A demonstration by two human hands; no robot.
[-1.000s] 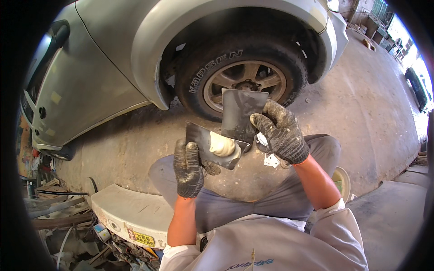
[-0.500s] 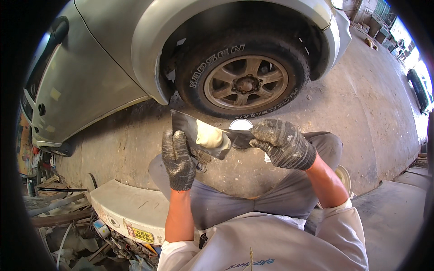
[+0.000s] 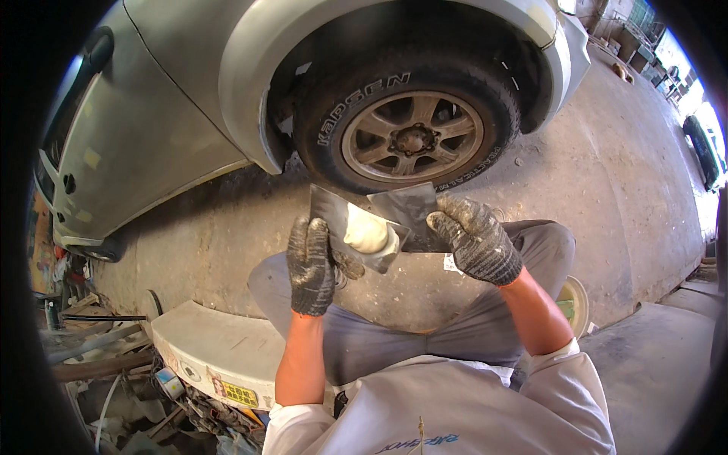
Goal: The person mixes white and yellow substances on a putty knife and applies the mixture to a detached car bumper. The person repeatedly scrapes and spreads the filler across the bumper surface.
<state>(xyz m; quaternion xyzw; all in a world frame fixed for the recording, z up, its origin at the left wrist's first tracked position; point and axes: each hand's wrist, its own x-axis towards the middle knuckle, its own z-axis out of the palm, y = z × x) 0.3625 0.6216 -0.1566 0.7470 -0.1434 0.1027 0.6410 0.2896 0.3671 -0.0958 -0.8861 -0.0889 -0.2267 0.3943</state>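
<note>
My left hand (image 3: 311, 269), in a dark knitted work glove, is closed on the left edge of a flat dark putty spreader (image 3: 329, 211). A thick cream-coloured lump of putty (image 3: 366, 230) sits on its face. In my gloved right hand (image 3: 478, 241) is a second dark, square-edged spreader (image 3: 411, 209), pinched at its right side. Its broad face shows, and its left edge lies close to the first spreader, just above the putty. Whether the two touch, I cannot tell. Both are held over my lap, in front of the wheel.
Ahead stands a grey car body (image 3: 171, 114) with a dusty wheel (image 3: 413, 140). A pale curved panel (image 3: 220, 341) lies to my left, beside piled scrap (image 3: 136, 402). By my right knee is a round pale container (image 3: 578, 303); a grey panel (image 3: 644, 364) lies at the right.
Both hands have shifted; the left spreader with its putty has moved right. The right spreader has turned from a slanted, narrow view to showing its broad face, and has risen. It now hides the white round thing behind.
</note>
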